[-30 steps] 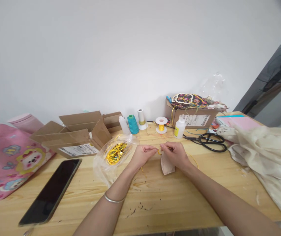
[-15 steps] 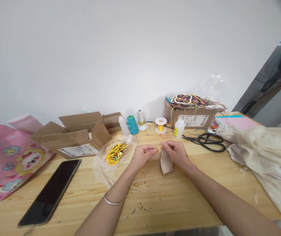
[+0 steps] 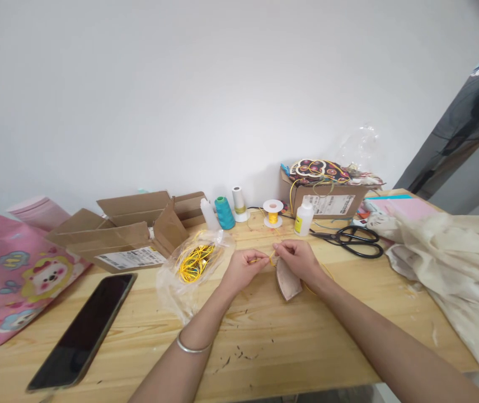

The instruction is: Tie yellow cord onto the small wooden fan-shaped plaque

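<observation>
Yellow cord (image 3: 272,258) runs between my two hands over the middle of the wooden table. My left hand (image 3: 243,268) is closed, thumb and forefinger pinching the cord. In a pinch too, my right hand (image 3: 297,259) grips the cord at the top of a small beige, boat-shaped piece (image 3: 287,281) with a darker edge. That piece hangs under my right fingers, its upper part hidden by them; I cannot tell its material. A strand of the cord trails out beside my right wrist.
A clear plastic bag (image 3: 168,291) with yellow cord lies left of my hands, a phone (image 3: 82,333) farther left. Behind stand a teal thread cone (image 3: 225,214), a yellow spool (image 3: 273,215), a white bottle (image 3: 304,219) and cardboard boxes (image 3: 116,238). Black scissors (image 3: 355,240) and cream cloth (image 3: 445,263) lie right.
The beige piece has tilted, its lower end swinging slightly right. My fingertips have shifted a little on the cord, which both hands still pinch.
</observation>
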The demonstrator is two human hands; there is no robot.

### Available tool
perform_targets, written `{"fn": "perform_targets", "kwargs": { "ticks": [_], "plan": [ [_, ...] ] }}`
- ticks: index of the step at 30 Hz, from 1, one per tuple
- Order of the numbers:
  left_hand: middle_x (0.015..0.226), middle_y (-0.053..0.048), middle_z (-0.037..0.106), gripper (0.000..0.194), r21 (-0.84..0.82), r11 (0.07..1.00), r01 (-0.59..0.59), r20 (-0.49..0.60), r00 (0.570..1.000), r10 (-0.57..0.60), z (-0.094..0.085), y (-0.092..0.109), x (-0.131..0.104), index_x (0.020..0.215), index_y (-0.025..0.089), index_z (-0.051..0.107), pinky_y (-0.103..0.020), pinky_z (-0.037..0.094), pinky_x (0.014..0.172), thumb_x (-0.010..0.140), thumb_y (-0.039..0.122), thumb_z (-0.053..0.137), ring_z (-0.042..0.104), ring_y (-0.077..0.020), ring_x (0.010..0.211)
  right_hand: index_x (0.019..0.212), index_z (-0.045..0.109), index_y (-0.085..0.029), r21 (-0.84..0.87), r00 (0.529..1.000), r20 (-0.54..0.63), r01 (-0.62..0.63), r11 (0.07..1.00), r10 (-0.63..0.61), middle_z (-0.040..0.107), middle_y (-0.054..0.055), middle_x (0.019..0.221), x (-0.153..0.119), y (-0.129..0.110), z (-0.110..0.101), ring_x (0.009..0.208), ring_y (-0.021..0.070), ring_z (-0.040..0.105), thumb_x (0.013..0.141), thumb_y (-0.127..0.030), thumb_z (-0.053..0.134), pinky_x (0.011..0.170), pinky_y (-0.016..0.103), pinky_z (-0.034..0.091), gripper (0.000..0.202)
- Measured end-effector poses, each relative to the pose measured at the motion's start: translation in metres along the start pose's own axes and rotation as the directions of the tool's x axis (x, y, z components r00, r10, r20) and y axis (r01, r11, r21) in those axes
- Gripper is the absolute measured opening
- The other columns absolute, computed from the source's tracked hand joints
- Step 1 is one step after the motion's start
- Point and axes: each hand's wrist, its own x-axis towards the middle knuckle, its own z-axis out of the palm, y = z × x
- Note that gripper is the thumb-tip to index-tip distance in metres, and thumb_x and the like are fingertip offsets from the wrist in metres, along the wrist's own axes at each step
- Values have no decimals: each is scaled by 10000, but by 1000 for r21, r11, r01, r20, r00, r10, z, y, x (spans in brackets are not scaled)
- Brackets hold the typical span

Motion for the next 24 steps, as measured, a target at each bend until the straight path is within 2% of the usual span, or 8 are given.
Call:
{"fn": "perform_targets", "kwargs": {
  "ticks": [3,6,9,14,19,24],
  "plan": [
    [684,-33,634,227,30,999,-15,-54,998,17,-2,-3,2,690,144,631,-221,396,564,612,338,543,531,-124,605,535,544,-134,178,992,65,-121,976,112,301,-52,411,-2,-8,-4,382,56,258,681,-428,423,368,194,195,350],
    [657,-31,627,234,19,1000,17,-92,996,-15,-2,-3,1,683,138,625,-215,386,524,605,344,545,521,-118,564,587,558,-125,352,976,175,-185,918,130,252,-62,418,-6,-18,-8,376,47,218,704,-400,400,362,194,163,339],
    [654,-36,625,219,-29,1000,0,-80,997,-2,-1,0,0,678,129,620,-214,391,536,606,323,549,524,-120,579,743,577,-124,461,940,304,-289,839,157,246,-70,412,-8,-23,-12,362,42,170,716,-314,390,350,196,112,268],
    [684,-42,634,198,-106,994,-1,-62,998,-6,1,6,-1,700,122,620,-209,396,549,600,285,567,527,-113,587,861,566,-127,572,890,398,-431,697,223,229,-85,381,-8,-19,-16,349,35,131,687,-246,422,342,190,77,255],
    [655,-29,638,195,-96,995,-9,-64,998,3,1,7,-2,715,136,632,-196,380,485,600,281,572,511,-97,517,892,556,-135,638,854,478,-498,587,204,221,-92,384,-8,-15,-17,348,28,118,685,-234,449,338,184,63,254],
    [726,-43,650,187,-88,996,-28,-66,998,22,0,9,-4,712,146,638,-223,419,581,595,279,579,560,-136,635,917,546,-134,653,816,551,-551,519,172,213,-95,398,-6,-12,-16,349,25,108,695,-228,455,332,177,58,258]
  ]
}}
